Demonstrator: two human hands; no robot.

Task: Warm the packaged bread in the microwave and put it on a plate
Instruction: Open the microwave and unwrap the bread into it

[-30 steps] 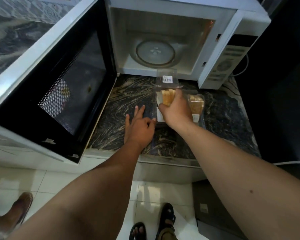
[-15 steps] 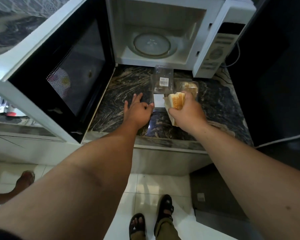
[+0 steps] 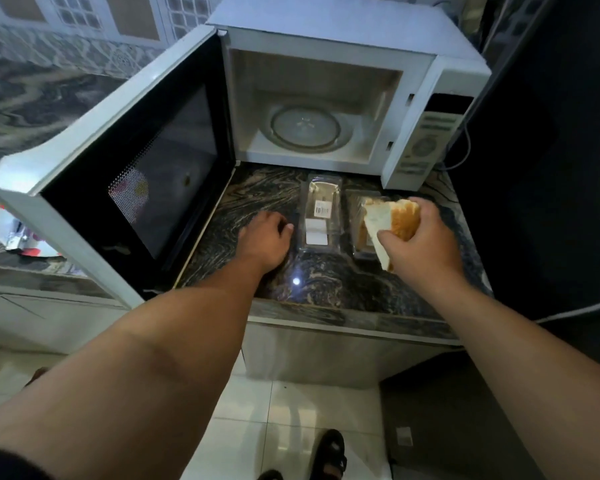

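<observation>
Gripping bread (image 3: 394, 221) now lifted clear of its open clear package (image 3: 321, 216), right hand (image 3: 421, 242); left hand (image 3: 267, 237), fingers curled, steadies the package's left edge on the countertop (image 3: 257, 199).

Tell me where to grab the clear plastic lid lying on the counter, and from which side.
Take the clear plastic lid by its long side walls, coming from above. It lies flat on the counter, long axis toward the microwave. The left hand rests at its left edge; the right hand holds bread.
</observation>
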